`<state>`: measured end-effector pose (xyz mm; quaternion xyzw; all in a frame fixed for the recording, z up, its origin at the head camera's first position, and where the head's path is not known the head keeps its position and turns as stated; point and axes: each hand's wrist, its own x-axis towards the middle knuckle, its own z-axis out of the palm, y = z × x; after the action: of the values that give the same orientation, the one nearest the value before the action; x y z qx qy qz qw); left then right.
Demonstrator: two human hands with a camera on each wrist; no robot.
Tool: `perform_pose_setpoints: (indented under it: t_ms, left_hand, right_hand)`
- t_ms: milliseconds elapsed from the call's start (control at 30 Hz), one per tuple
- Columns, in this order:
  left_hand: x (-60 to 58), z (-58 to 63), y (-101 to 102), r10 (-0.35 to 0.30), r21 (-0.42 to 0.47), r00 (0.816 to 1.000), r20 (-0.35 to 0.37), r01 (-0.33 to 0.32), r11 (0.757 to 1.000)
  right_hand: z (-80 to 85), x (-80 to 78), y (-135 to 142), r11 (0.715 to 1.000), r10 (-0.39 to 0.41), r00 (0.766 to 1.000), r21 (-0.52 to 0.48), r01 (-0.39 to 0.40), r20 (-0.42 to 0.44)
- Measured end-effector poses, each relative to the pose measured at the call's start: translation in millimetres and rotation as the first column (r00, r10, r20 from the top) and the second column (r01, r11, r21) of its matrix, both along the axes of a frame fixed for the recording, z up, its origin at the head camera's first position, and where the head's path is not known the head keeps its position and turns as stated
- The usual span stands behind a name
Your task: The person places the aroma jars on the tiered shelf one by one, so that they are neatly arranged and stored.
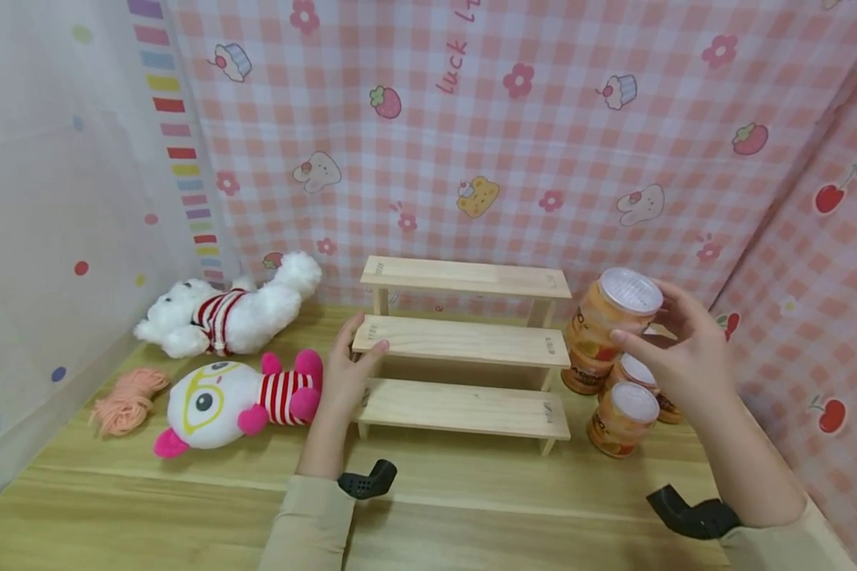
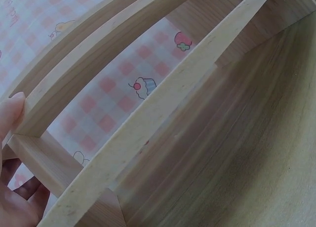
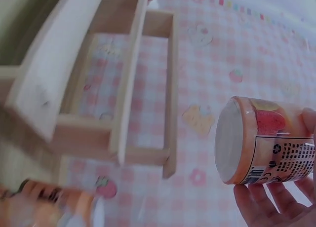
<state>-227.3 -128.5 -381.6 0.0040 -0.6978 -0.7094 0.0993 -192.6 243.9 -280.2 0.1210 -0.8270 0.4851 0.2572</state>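
Peach yarn (image 1: pixel 130 400) lay near the left edge of the worktop (image 1: pixel 471 507). White plush bear (image 1: pixel 243 317), striped top: lay toward the back-left corner. Pink-and-white doll (image 1: pixel 217 403), yellow glasses: lay in front of the bear. Left hand (image 1: pixel 344 373): was clamped on the left end of the three-tier wooden stand (image 1: pixel 460 339), thumb atop the middle tier; the stand stood upright toward the worktop's back edge. Orange can (image 1: pixel 609 319): was held upright, raised off the worktop beside the stand's right end. Further orange cans (image 1: pixel 620 422) stood below, toward the right edge. Right hand (image 1: pixel 687 346): fingers and thumb were closed around the raised can.
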Motion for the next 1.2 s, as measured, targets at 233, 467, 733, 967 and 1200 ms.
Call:
perform_pose_setpoints:
  t_ms: [233, 467, 733, 967, 1200]
  left_hand:
    - [0.1, 2.2, 0, -0.013, 0.032, 1.000, -0.006, 0.013, 0.999]
    - [1.5, 3.4, 1, -0.014, 0.031, 1.000, -0.014, 0.015, 0.999]
    - [0.8, -0.6, 0, -0.014, 0.038, 1.000, -0.017, 0.014, 0.999]
    - [-13.0, -20.6, -2, 0.008, 0.089, 1.000, -0.022, -0.006, 0.996]
    - [-17.5, -24.8, -2, 0.025, 0.058, 0.999, -0.030, -0.023, 0.998]
  right_hand:
    - [19.2, -15.4, -29, 0.996, 0.084, 0.995, -0.024, -0.085, -0.045]
    - [34.5, -26.9, -56, 0.988, 0.150, 0.988, -0.034, -0.151, -0.020]
    - [48.1, -42.3, -88, 0.979, 0.196, 0.980, -0.061, -0.195, 0.018]
    - [52.1, -59.2, -116, 0.965, 0.255, 0.967, -0.063, -0.255, -0.012]
    - [53.7, -76.7, -142, 0.956, 0.285, 0.958, -0.082, -0.282, 0.033]
